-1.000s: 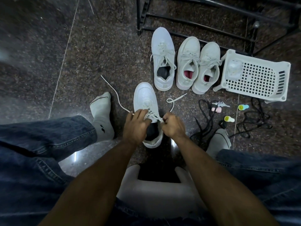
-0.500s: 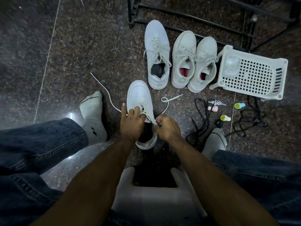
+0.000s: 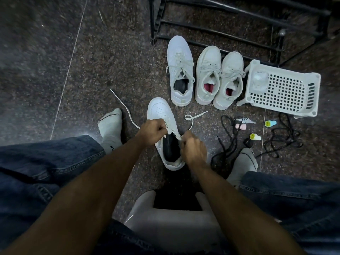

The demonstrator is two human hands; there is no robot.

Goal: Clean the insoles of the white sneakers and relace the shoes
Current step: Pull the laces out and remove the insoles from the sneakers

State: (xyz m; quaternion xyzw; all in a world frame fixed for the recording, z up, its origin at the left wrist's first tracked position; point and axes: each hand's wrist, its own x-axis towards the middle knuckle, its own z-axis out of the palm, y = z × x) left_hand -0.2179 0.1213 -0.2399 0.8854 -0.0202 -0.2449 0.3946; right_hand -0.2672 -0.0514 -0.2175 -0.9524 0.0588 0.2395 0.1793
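A white sneaker (image 3: 160,111) with a black insole (image 3: 171,148) stands on the dark floor between my socked feet. My left hand (image 3: 152,131) pinches the white shoelace (image 3: 127,109) at the sneaker's left eyelets; the lace's loose end trails away to the upper left. My right hand (image 3: 192,146) grips the lace at the right eyelets, and the other loose end (image 3: 193,117) curls off to the right. The matching white sneaker (image 3: 180,70) lies laced further back, also with a dark insole.
A pair of laced pale sneakers with pink insoles (image 3: 219,76) lies beside a white plastic basket (image 3: 283,89). Black laces (image 3: 228,142), keys (image 3: 244,120) and small bottles (image 3: 255,137) are scattered at right. A black shoe rack (image 3: 220,21) stands behind. A white stool (image 3: 174,223) is under me.
My hands have pulled apart a little, the left drawing lace at the left eyelets, the right shifting back toward the heel. The sneaker's dark opening shows more now.
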